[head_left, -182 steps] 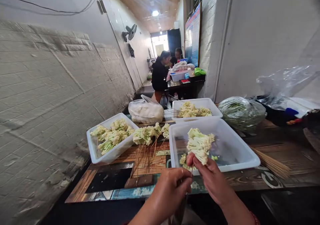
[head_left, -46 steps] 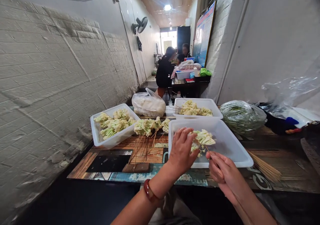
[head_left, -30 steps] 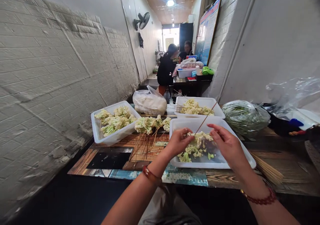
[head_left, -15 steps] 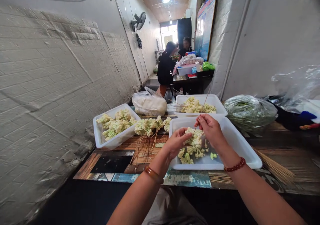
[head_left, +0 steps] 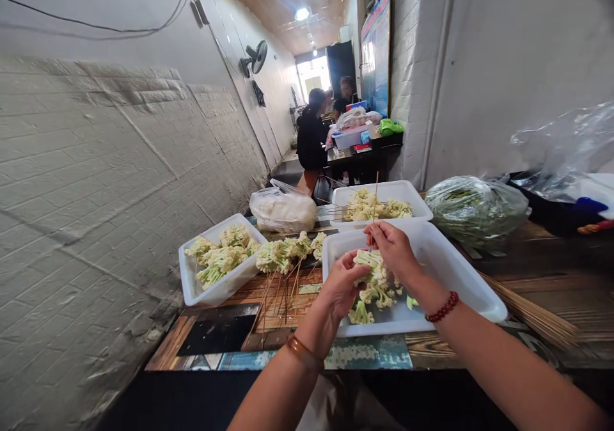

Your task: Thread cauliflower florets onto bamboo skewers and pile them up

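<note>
Over the front white tray (head_left: 460,284), my left hand (head_left: 343,282) is closed on a cauliflower piece (head_left: 368,263). Just to its right, my right hand (head_left: 391,247) pinches a thin wooden skewer (head_left: 377,194) that stands nearly upright, its lower end at the cauliflower. Whether the tip is inside the piece is hidden by the fingers. Below the hands, loose florets (head_left: 361,313) lie in the tray. Left of the tray, skewered cauliflower (head_left: 278,256) rests on the wooden table (head_left: 307,338), sticks pointing toward me.
A left tray (head_left: 220,287) and a back tray (head_left: 422,210) hold cauliflower. A white plastic bag (head_left: 283,210) sits between them. At right are a bag of greens (head_left: 477,210) and a bundle of skewers (head_left: 537,309). Two people sit at a far table.
The view has shifted and tilted slightly. The skewer in my right hand has gone from slanted to nearly upright, and my left fingers have curled further around the cauliflower.
</note>
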Demonstrator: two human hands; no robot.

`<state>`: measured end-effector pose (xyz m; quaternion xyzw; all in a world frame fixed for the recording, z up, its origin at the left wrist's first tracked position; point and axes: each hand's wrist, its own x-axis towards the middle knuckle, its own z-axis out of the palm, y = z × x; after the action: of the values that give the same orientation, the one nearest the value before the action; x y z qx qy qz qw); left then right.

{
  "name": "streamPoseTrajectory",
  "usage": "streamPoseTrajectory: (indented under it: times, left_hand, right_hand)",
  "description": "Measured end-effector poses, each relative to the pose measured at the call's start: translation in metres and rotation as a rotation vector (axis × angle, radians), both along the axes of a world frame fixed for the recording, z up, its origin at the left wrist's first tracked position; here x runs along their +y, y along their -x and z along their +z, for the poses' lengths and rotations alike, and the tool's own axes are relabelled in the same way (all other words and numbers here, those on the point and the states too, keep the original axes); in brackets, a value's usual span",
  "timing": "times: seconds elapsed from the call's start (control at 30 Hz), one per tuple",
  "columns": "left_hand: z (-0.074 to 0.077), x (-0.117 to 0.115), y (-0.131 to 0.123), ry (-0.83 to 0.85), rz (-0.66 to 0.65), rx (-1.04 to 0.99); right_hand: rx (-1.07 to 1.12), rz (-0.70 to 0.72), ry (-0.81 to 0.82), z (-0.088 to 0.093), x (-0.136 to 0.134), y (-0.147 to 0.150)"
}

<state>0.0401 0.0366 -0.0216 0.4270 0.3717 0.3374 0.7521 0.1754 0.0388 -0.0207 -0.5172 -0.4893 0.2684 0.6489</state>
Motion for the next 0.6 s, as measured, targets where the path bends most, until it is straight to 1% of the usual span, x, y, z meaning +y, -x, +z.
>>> streamPoseTrajectory:
  times: [0.1,0.27,0.47,0.6]
  left_hand:
    - [-0.002,0.001,0.0,0.003,0.009,0.009]
    - [-0.006,0.0,0.0,-0.046,-0.043,0.041]
    - [-0.003,-0.001,-0.007,-0.053,-0.013,0.139]
    - [0.002,-0.003,-0.01,-0.063,-0.007,0.131]
  right_hand:
    - [0.038,0.026,0.011,-0.002,0.001,0.0]
    - [0.148,0.054,0.056,-0.005,0.004,0.001]
    - [0.258,-0.017,0.056,-0.007,0.003,0.001]
    - [0.303,-0.061,0.03,-0.003,-0.001,-0.001]
